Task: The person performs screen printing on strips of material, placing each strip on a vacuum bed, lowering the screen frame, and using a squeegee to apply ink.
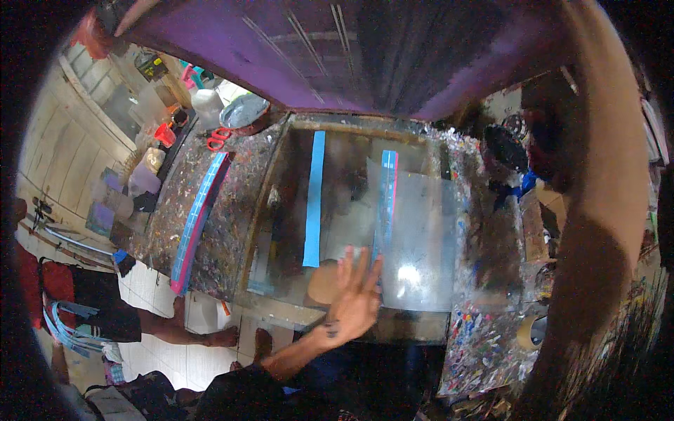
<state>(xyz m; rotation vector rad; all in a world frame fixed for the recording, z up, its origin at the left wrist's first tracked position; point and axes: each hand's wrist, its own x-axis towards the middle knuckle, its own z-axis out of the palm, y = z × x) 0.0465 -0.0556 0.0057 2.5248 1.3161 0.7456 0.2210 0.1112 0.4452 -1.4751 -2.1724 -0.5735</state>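
My left hand (pixel 354 302) is open, its fingers stretched out over a glass-topped table (pixel 344 210). The fingertips are at the lower end of a printed blue strip with a pink edge (pixel 388 182), beside the left edge of a clear sheet (pixel 421 238); whether they touch either I cannot tell. A plain blue strip (pixel 314 203) lies on the glass to the left. My right arm (pixel 611 140) rises large along the right side, its hand out of view. Above the table's far edge stands a tilted purple screen panel (pixel 393 56) with pale lines.
On the paint-spattered left surface lie a stack of printed strips (pixel 200 221) and red scissors (pixel 219 139), near a bowl of grey paste (pixel 244 111). A tape roll (pixel 531 331) sits at right. Another person's leg (pixel 161 328) shows at left, by a bundle of pale blue strips (pixel 70 328).
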